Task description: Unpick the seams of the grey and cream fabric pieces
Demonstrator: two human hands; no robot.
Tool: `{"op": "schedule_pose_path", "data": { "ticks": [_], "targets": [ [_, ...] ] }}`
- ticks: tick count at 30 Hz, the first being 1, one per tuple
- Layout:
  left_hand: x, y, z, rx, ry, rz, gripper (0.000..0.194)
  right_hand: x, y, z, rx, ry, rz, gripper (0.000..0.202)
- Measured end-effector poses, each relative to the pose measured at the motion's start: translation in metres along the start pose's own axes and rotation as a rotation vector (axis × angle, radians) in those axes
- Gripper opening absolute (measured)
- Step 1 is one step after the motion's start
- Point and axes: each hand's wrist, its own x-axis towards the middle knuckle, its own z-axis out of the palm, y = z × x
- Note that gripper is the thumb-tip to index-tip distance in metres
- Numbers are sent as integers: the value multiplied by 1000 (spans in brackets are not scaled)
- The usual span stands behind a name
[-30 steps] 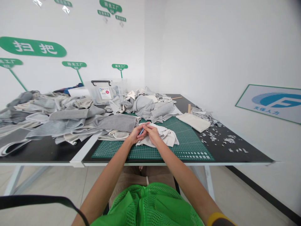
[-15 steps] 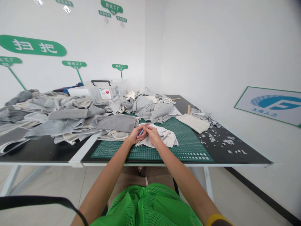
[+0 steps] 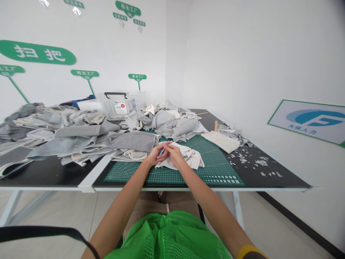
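My left hand (image 3: 155,155) and my right hand (image 3: 174,153) meet over a crumpled white cloth (image 3: 190,157) on the green cutting mat (image 3: 215,162). A small blue object (image 3: 162,151) shows between them, lying against the fingers of my left hand, which are curled around it. The fingers of my right hand are closed and touch the left fingertips; what they grip, if anything, is hidden. Just behind my left hand lies a folded grey cloth (image 3: 134,140).
Grey and beige cloths (image 3: 78,131) are heaped at the left, with another pile (image 3: 172,122) behind the mat. A clear plastic box (image 3: 116,105) stands at the back. A folded cream cloth (image 3: 221,141) and small scraps (image 3: 262,162) lie at the right.
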Motion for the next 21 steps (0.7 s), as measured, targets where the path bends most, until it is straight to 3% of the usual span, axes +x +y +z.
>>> {"op": "schedule_pose_path", "data": {
  "ticks": [21],
  "targets": [
    [1,-1,-2,-46,-17,-14,43,2,5,-1,44,-2,-17,28]
  ]
}}
